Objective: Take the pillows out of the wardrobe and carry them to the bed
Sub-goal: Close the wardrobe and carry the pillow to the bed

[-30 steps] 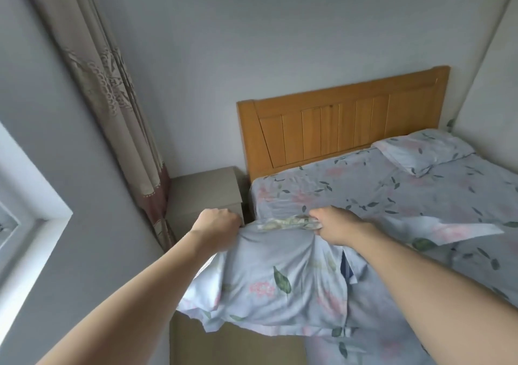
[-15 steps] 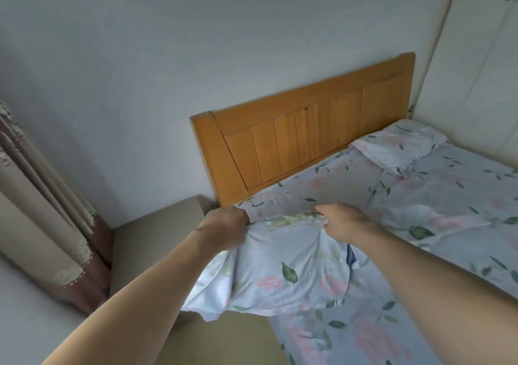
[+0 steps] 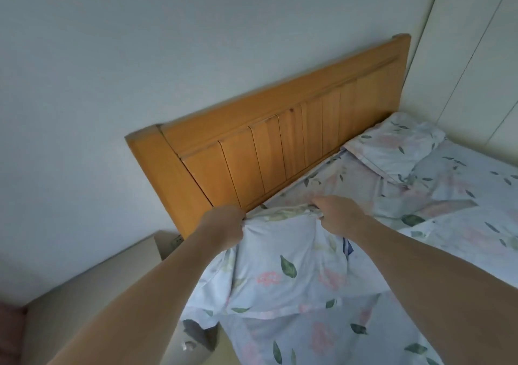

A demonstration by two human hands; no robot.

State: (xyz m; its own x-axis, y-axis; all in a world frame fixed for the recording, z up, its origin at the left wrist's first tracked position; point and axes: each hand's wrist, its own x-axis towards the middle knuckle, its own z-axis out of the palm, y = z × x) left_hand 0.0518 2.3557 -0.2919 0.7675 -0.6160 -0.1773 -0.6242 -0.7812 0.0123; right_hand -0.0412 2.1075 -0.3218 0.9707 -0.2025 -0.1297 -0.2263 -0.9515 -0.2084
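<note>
At bed's head end, pillow (image 3: 283, 269) held in both my hands, over the near corner of the bed (image 3: 462, 224).

Pillow hangs below my fists, its top edge bunched between them, just short of the headboard (image 3: 280, 140); its lower edge drapes onto the floral sheet. My left hand (image 3: 224, 226) is closed tight on the top left corner. My right hand (image 3: 340, 214) is closed on the top right corner, knuckles up. A second pillow (image 3: 398, 146) lies flat at the far corner, touching the headboard, well apart from my hands. Nightstand (image 3: 92, 294) sits beside the bed under my left forearm.
</note>
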